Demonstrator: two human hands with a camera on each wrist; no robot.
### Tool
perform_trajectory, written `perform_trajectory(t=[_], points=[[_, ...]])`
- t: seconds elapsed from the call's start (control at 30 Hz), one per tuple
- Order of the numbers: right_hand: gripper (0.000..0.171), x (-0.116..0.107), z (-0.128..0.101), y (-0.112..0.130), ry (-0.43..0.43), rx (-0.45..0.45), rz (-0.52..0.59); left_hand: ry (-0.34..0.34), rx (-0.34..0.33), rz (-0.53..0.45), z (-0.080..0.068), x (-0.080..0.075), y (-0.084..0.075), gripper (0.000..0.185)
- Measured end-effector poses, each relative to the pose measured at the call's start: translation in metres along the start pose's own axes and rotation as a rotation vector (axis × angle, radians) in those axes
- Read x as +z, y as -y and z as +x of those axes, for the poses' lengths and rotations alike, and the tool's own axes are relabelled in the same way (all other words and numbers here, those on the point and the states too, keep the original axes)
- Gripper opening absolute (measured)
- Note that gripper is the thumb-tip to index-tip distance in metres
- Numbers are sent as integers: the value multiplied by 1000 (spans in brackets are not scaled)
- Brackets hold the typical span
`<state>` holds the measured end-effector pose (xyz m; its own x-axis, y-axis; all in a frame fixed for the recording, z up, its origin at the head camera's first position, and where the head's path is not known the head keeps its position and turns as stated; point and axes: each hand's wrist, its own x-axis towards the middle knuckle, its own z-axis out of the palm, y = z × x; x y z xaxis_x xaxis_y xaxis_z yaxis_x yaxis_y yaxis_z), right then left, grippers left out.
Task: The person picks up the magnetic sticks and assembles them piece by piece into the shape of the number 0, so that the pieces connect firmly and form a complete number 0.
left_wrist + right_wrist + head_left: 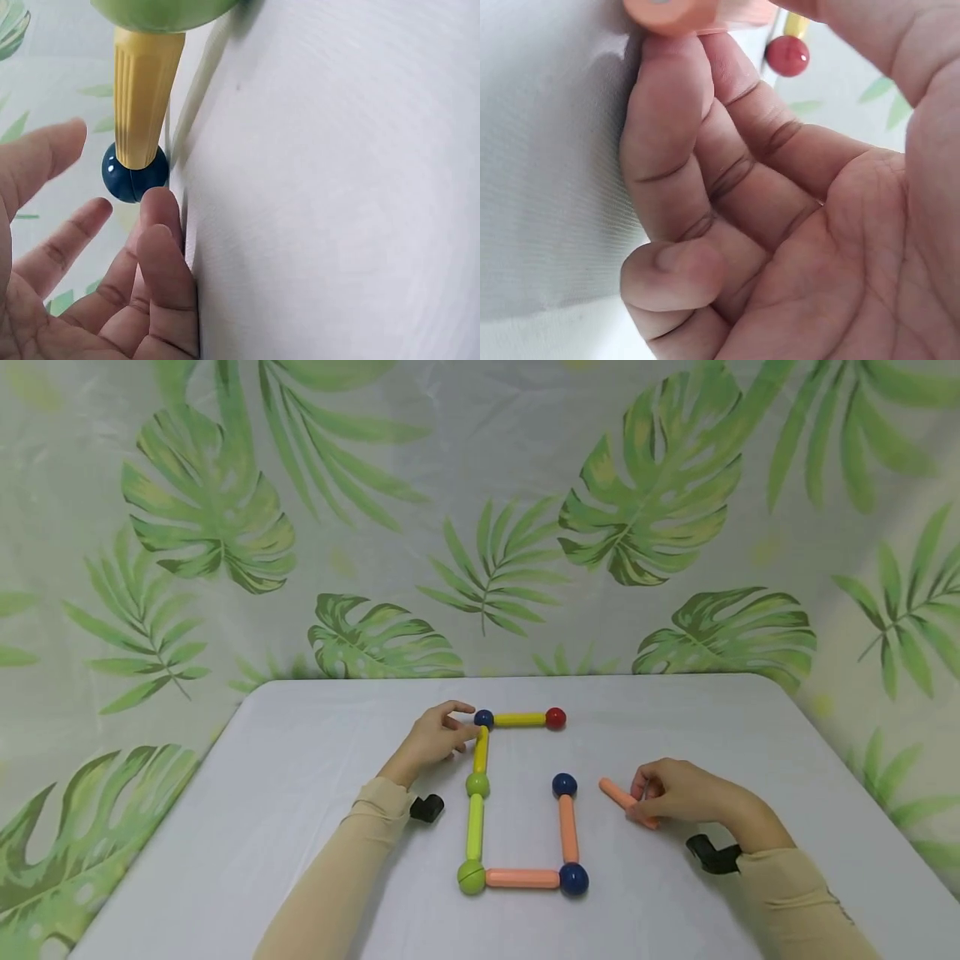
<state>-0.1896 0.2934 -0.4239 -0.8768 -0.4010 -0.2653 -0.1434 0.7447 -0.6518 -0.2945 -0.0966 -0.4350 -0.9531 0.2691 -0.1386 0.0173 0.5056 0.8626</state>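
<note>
My right hand (675,789) pinches a salmon-orange rod (618,793) between thumb and fingers, low over the table; its end (671,11) shows at the top of the right wrist view. My left hand (438,733) is at the far-left corner of a figure of rods and balls. Its loosely bent fingers are around a dark blue ball (135,171), with the thumb apart from it. From that ball a yellow rod (521,720) runs right to a red ball (556,718). Another yellow rod (142,97) leads to a green ball (477,785).
A lime rod (475,827) joins the near green ball (472,877). One salmon rod (522,878) links that to a blue ball (573,878); another salmon rod (568,829) runs up to a blue ball (565,785). The white table (675,718) meets a leaf-print curtain.
</note>
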Motion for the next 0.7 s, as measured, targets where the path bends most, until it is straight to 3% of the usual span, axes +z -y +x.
perform_trajectory(t=[0.27,0.5,0.7], points=[[26,-4,18,-9,-53,65,66,73,23,44,4,-1,3,65],[36,-7,39,-2,-149,123,181,82,13,34,4,-1,5,66],[37,-4,58,9,-171,127,286,87,11,37,3,0,4,68]])
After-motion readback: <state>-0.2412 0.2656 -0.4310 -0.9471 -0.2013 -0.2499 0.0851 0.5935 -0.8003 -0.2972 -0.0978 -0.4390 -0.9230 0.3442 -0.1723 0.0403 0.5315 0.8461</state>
